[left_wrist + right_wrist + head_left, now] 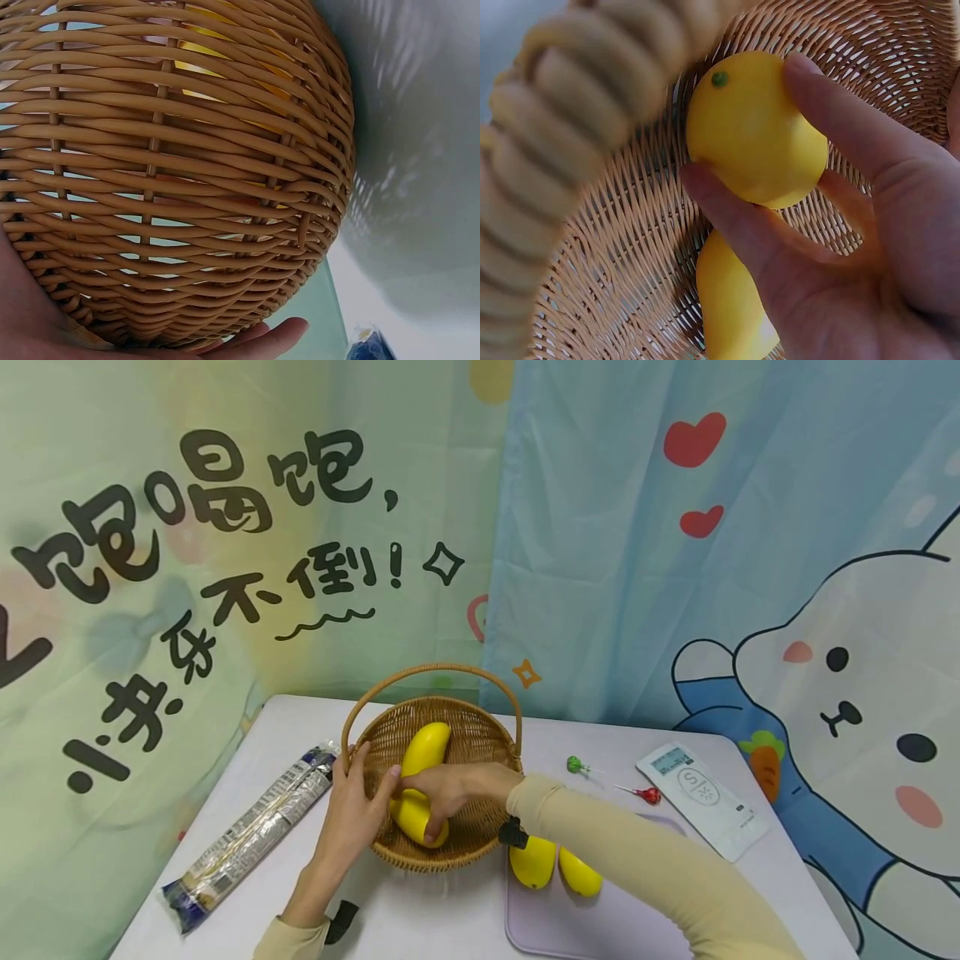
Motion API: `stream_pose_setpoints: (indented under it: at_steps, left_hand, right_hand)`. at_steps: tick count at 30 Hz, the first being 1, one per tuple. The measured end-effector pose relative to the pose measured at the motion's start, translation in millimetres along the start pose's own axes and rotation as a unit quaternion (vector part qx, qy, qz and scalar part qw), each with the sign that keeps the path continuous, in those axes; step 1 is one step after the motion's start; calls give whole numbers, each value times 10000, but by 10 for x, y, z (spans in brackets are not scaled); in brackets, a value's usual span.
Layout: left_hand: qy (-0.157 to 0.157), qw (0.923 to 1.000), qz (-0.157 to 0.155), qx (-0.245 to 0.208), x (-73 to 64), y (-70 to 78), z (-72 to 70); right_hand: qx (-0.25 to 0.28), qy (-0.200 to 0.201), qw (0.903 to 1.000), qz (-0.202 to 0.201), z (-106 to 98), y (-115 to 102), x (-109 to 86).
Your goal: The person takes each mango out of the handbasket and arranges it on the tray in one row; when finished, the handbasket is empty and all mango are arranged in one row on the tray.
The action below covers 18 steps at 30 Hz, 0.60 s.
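A brown wicker basket (480,727) with an arched handle stands on the white table and holds two yellow mangoes. My left hand (354,802) grips the basket's left side, thumb over the rim; its fingers wrap the weave in the left wrist view. Reaching inside, my right hand (461,785) holds the nearer mango (750,135) between thumb and fingers, its green stem spot showing in the right wrist view. The other mango (427,747) lies behind it, partly covered by my right hand. Two more mangoes, one left (532,862) and one right (580,870), rest on a lilac tray (555,927).
Left of the basket lies a long silver packet (255,835). To the right are a green lollipop (574,765), a red lollipop (649,795) and a white pouch (701,797). Printed curtains (585,610) hang behind the table. My right forearm crosses over the tray.
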<state>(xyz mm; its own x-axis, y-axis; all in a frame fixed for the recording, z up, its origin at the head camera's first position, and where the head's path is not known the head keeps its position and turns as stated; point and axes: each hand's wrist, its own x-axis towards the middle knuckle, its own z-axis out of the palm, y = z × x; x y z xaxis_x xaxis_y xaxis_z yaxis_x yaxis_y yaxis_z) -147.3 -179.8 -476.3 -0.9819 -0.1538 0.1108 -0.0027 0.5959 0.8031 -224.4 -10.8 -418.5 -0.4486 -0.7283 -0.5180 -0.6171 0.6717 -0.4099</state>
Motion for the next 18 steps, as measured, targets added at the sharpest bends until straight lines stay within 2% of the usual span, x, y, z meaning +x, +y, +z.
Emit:
stream_pose_setpoints:
  at_steps: [8,18]
  left_hand:
    - [-9,10000,24,-75,5,12,-3]
    - [-37,9996,57,-286,-5,-1,-18]
  right_hand:
    - [-116,72,9999,-49,-25,34,-29]
    - [-125,287,9993,-227,-99,90,-228]
